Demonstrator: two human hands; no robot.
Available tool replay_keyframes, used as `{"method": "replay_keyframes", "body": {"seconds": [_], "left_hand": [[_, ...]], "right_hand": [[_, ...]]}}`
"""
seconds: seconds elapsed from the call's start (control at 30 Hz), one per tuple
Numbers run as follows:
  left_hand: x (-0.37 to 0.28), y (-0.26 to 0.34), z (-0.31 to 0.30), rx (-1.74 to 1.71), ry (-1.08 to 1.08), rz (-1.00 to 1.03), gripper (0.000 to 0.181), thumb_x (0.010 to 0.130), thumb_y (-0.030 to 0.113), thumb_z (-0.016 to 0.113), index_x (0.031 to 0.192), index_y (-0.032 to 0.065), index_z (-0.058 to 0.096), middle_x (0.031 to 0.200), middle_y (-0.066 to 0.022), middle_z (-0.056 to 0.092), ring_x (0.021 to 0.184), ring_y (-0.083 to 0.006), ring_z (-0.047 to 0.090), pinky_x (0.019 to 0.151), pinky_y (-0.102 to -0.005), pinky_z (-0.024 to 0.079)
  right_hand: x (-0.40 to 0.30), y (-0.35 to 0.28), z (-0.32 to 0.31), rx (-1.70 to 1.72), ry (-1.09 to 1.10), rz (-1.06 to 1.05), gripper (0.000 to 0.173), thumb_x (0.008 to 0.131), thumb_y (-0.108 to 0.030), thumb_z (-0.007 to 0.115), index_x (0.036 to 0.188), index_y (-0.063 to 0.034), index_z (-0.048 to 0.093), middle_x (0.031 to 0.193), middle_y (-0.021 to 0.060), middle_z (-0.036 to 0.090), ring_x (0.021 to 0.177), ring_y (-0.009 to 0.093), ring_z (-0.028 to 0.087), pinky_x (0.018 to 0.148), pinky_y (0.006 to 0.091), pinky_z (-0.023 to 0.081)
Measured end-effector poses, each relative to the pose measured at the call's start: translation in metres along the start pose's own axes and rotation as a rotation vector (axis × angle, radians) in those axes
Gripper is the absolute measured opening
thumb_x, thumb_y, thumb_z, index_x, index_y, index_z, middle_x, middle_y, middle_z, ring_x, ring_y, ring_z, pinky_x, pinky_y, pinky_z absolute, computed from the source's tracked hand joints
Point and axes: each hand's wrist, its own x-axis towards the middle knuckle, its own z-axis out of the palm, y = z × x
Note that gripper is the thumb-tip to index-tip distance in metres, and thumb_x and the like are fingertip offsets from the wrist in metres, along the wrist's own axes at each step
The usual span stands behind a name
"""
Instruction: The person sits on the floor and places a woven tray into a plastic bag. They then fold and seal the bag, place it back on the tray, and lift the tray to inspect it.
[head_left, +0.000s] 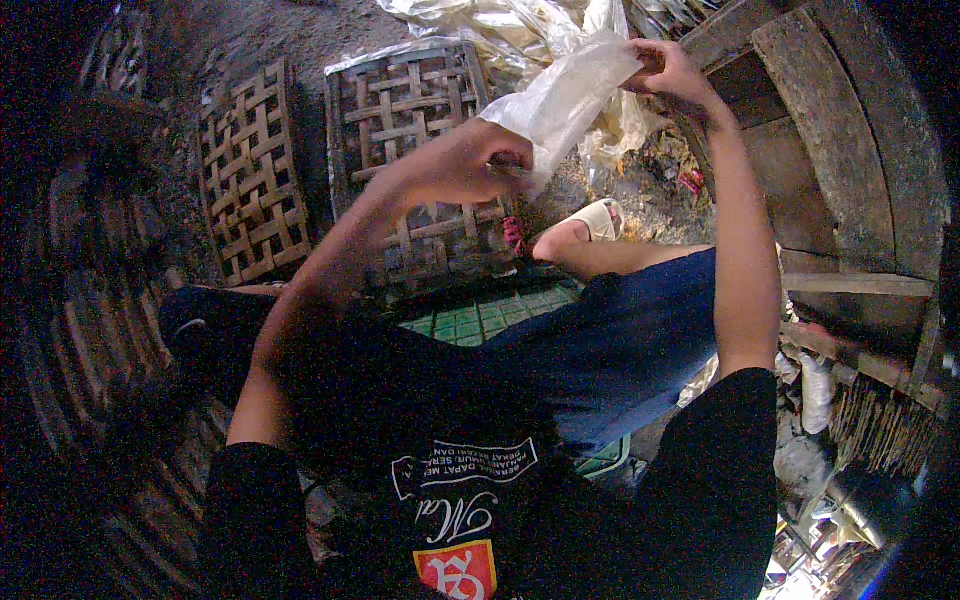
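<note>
A translucent white plastic sheet or bag (570, 97) is stretched at a slant between my two hands. My left hand (480, 161) grips its lower end, fingers curled around the plastic. At the upper right end, my right hand (664, 75) pinches the other edge. Behind the held piece, more crumpled clear plastic (517, 26) lies heaped on the ground at the top. Below my left hand a woven bamboo lattice panel in a frame (405, 97) lies partly hidden by my forearm.
A second woven bamboo panel (255, 172) is to the left. Wooden boards (825, 135) stand close on the right. Beneath me is a green plastic seat or crate (487, 315). My sandalled foot (600, 221) rests on the littered ground, and a bundle of thin sticks (877, 427) is at lower right.
</note>
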Motion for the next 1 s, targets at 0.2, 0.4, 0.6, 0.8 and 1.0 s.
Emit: {"method": "replay_keyframes", "body": {"seconds": [0.2,0.4,0.6,0.8,1.0], "left_hand": [[-0.006,-0.026,-0.024,-0.255,0.087,-0.159,0.047,0.071,0.017,0.074,0.113,0.0023,0.057,0.101,-0.0108,0.063,0.094,-0.019,0.061,0.083,-0.0333,0.049],[0.015,-0.035,-0.003,-0.44,0.513,-0.126,0.085,0.067,0.031,0.086,0.134,0.0026,0.042,0.127,-0.0156,0.053,0.117,-0.0244,0.051,0.096,-0.0349,0.043],[0.015,-0.058,-0.005,-0.753,0.472,-0.164,0.079,0.076,0.026,0.079,0.139,0.0029,0.036,0.126,-0.0172,0.055,0.117,-0.0234,0.052,0.094,-0.0351,0.045],[0.027,-0.046,0.007,-0.587,0.433,-0.033,0.06,0.082,0.029,0.073,0.129,0.0015,0.049,0.114,-0.0099,0.062,0.099,-0.0127,0.058,0.081,-0.0269,0.048],[0.003,-0.034,-0.005,-0.708,0.4,-0.195,0.036,0.083,0.032,0.071,0.102,0.0019,0.067,0.088,0.0003,0.065,0.076,-0.0058,0.057,0.068,-0.023,0.046]], "right_hand": [[-0.002,-0.029,0.03,-0.406,-0.05,0.203,0.024,0.077,-0.02,0.077,0.084,0.001,0.067,0.071,-0.0005,0.064,0.067,0.006,0.057,0.059,0.0245,0.046],[0.004,-0.038,0.066,-0.288,-0.21,0.069,0.017,0.08,-0.014,0.073,0.077,0.0006,0.067,0.069,-0.0015,0.063,0.066,0.005,0.052,0.063,0.023,0.044],[-0.002,-0.055,0.079,-0.068,-0.291,0.103,0.035,0.083,0.003,0.062,0.115,0.0011,0.051,0.101,0.0122,0.064,0.09,0.02,0.064,0.087,0.0342,0.051],[-0.015,-0.054,0.069,-0.115,-0.406,0.135,0.04,0.083,0.008,0.059,0.12,-0.0018,0.049,0.106,0.0112,0.061,0.099,0.018,0.061,0.089,0.0348,0.049],[0.002,-0.059,0.072,-0.164,-0.526,0.129,0.039,0.08,-0.006,0.069,0.116,-0.0031,0.053,0.102,0.0067,0.06,0.093,0.016,0.058,0.083,0.0299,0.047]]}}
